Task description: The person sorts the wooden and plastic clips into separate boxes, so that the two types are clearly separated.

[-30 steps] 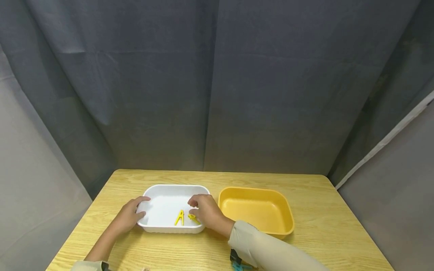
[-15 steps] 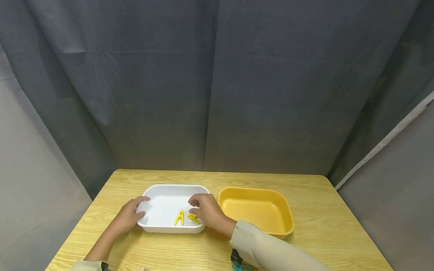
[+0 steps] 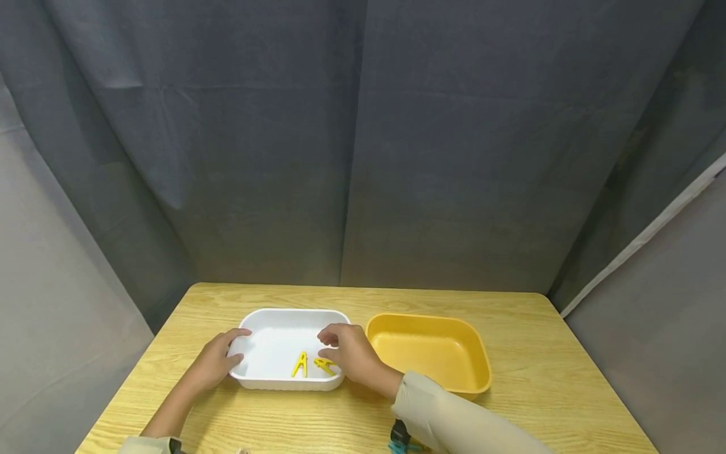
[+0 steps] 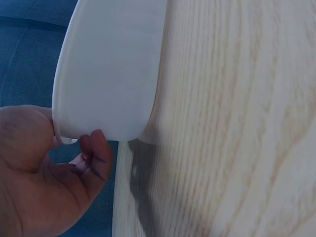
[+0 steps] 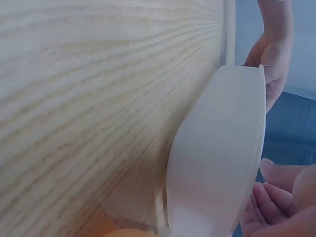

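Note:
A white plastic tub stands on the table. Two yellow clothespins lie in its front right part. My left hand grips the tub's left end; in the left wrist view, that hand has its fingers curled at the tub's wall. Over the tub's right end hovers my right hand, close to the right-hand clothespin. Its thumb and fingers are bent and apart, and I see nothing between them. The right wrist view shows the right hand beside the tub's rim.
A yellow tub stands just right of the white one, behind my right forearm. A black wrist strap with a teal clip shows under the right sleeve. Grey curtains hang behind the wooden table.
My right hand has shifted slightly right, uncovering more of the right-hand clothespin. The left hand, the tubs and the clothespins look unmoved.

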Motion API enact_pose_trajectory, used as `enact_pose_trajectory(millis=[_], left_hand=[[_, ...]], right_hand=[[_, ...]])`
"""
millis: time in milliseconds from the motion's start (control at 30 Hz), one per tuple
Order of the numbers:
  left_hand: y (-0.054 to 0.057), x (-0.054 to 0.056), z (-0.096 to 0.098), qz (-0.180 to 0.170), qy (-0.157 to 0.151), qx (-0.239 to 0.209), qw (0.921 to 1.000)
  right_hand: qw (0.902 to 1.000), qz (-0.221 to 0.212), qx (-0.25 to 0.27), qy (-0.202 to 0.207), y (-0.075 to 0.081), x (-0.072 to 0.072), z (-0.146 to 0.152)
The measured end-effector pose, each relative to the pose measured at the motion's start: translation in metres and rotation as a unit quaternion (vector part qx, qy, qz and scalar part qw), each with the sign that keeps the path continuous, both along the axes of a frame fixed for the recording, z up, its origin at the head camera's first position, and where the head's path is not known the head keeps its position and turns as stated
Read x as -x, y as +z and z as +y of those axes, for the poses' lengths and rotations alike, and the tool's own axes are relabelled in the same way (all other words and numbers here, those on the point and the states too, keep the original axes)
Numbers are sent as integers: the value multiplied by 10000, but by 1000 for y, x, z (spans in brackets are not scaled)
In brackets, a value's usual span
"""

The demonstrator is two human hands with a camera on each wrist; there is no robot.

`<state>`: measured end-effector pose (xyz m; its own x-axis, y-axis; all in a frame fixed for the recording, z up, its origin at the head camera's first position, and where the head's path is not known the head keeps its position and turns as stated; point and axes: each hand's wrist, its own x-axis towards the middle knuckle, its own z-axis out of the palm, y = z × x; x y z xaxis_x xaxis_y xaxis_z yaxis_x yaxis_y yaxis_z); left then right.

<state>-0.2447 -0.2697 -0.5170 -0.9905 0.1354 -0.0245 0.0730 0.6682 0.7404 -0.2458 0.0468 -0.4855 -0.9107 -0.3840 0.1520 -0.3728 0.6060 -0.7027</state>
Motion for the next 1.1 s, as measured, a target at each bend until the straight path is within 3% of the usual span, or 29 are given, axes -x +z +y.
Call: enact_pose_trajectory(millis=[400,1100], left_hand=[[0,1,0,23,-6,67,10000],[-2,0,0,54,28,65,10000]], right_hand=[[9985,-123,490,193,5,-16,9],[9953,-78,860,432,8,-48,29]])
